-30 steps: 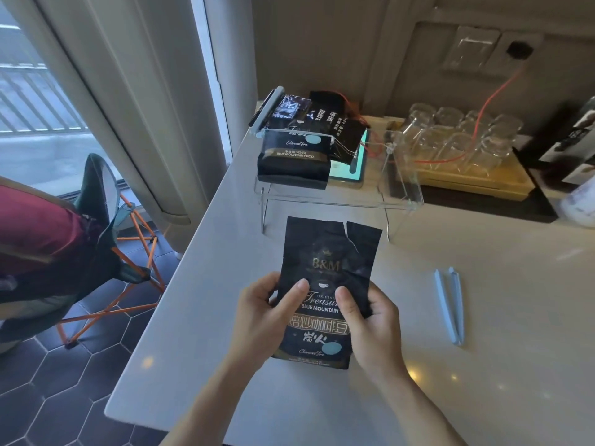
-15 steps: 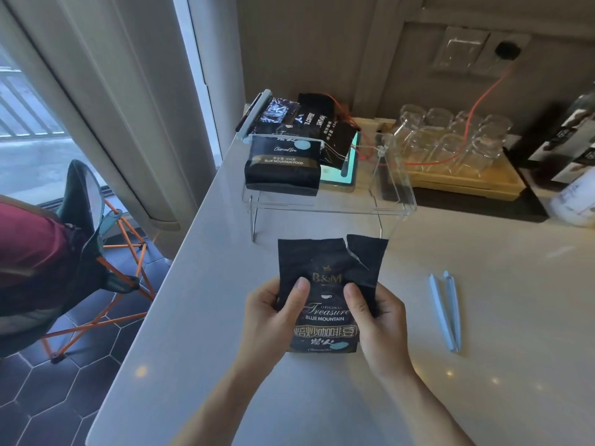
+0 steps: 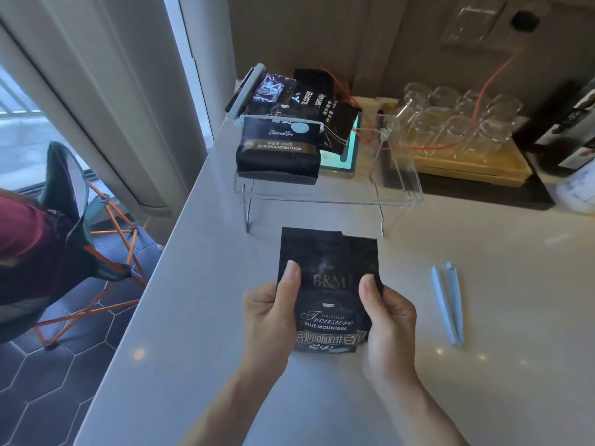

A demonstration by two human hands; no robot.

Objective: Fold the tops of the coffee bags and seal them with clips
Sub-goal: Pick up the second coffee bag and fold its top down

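Pale surface (image 3: 483, 317), window and curtain along its left edge. Item: black coffee bag (image 3: 328, 272), held upright near the front edge, top unfolded and torn at one point. Left hand (image 3: 273, 313): grip closed on the bag's left side, thumb across the front. Right hand (image 3: 386, 320): grip closed on the bag's right side, thumb likewise on the front. Item: light blue clip (image 3: 449, 305), lying open toward the right edge, apart from the bag. Item: clear acrylic shelf (image 3: 399, 194) toward the back edge, carrying sealed coffee bags (image 3: 278, 149).
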